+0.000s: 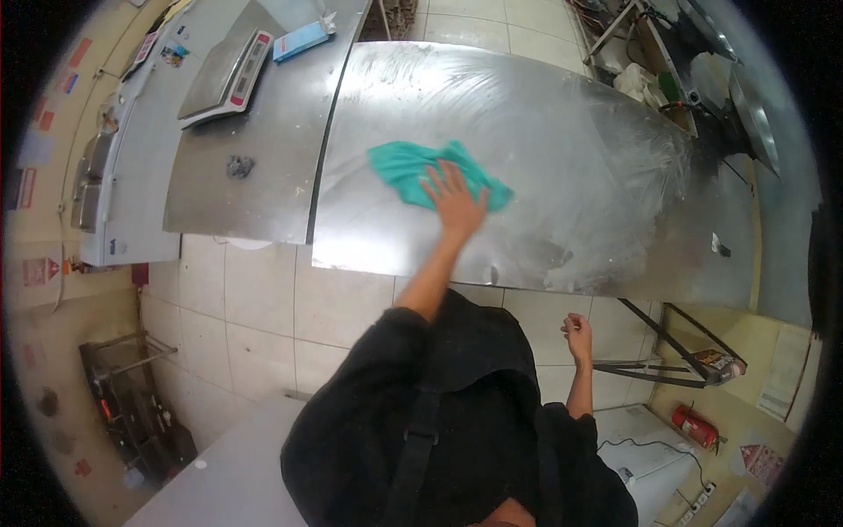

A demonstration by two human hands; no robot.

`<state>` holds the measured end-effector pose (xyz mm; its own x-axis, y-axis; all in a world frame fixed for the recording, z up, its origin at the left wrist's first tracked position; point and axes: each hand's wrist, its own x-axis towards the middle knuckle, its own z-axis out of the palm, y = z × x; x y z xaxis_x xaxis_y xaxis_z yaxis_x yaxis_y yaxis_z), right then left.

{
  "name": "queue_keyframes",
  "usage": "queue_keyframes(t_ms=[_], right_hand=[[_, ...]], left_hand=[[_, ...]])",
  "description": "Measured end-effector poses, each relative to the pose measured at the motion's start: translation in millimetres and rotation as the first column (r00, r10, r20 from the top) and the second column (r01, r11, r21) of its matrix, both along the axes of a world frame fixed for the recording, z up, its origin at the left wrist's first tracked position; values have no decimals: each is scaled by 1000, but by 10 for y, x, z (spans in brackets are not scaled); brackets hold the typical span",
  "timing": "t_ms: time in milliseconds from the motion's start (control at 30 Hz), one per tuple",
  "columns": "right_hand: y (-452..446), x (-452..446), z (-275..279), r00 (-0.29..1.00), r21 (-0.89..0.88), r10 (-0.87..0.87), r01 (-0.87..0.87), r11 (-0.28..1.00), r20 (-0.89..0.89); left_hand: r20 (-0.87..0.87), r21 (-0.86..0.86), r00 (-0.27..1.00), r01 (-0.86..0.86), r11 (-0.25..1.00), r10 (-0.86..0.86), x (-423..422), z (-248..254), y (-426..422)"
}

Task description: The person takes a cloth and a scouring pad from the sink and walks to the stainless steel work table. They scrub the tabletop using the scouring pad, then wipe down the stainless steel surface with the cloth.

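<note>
A green cloth (pixel 404 167) lies bunched and partly spread on the wet-looking metal table (pixel 369 97). My left hand (pixel 457 202) rests flat on top of it, fingers stretched and apart, slightly blurred; the part of the cloth under the palm is hidden. Off the table's near edge, at the right of my body, my right hand (pixel 577 336) hangs in the air. Its fingers are loosely bent with gaps between them, and nothing shows in it.
A second metal table at the left carries a weighing scale (pixel 230 75), a blue box (pixel 301 40) and a crumpled grey scrubber (pixel 240 166). Pans (pixel 751 114) stand at the far right. A small dark-and-light scrap (pixel 720 245) lies near the right end. A fire extinguisher (pixel 696 426) is lower right.
</note>
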<state>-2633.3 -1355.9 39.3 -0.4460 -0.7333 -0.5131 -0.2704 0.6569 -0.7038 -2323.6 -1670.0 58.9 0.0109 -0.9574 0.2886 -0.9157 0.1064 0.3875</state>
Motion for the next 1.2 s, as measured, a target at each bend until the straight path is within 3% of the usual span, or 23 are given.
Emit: queue_keyframes(t_ms=[167,200,267,300,333,367,467,633,667,733,767,833,933,1033,1100,1200], right_hand=[[248,412,10,1000,84,-1,0,996,11],[389,428,-27,999,137,27,-25,990,-17],[757,315,-339,1000,165,11,-14,986,19],[820,383,-273,997,302,-77,68,951,18],[948,334,-291,987,333,-107,62,941,120],[1055,332,-287,984,415,-154,104,904,91],[1357,131,-411,979,475,-171,99,874,111],[1263,15,-309,963,350,-257,214,912,81],[1180,30,-283,962,317,-268,236,918,58],[1059,118,-200,951,279,-309,288,916,32],[987,195,-99,949,237,-314,299,924,31],[1021,284,-61,942,189,-334,324,927,23],[1143,452,-109,936,179,-343,327,928,71],[1495,573,-300,951,213,-280,248,945,132],[1638,638,-394,908,330,-380,309,892,178],[1616,756,-203,937,388,-327,260,884,118]], left_hand=[[-19,126,846,531,838,-533,-767,49,705],[-30,125,846,532,838,-533,-732,50,832],[-101,77,709,705,705,-697,-584,63,884],[-105,72,719,695,715,-687,-456,60,816],[-126,99,706,708,699,-697,-252,59,777],[-145,127,692,722,680,-707,-33,54,745],[-83,173,807,589,789,-585,710,108,348],[182,78,976,108,991,-120,1977,37,-647],[236,10,972,5,1000,-7,2161,-27,-845],[284,40,951,-138,990,121,2396,-94,-1228],[279,38,955,-113,993,98,2350,-110,-1368],[195,31,919,-354,935,341,2169,-129,-1608],[130,-6,923,-366,931,364,1552,-234,-1869],[113,11,983,-145,989,143,711,-173,-1786],[95,-13,995,13,1000,-11,177,-167,-1606],[6,11,961,277,961,-277,-483,-84,-1073]])
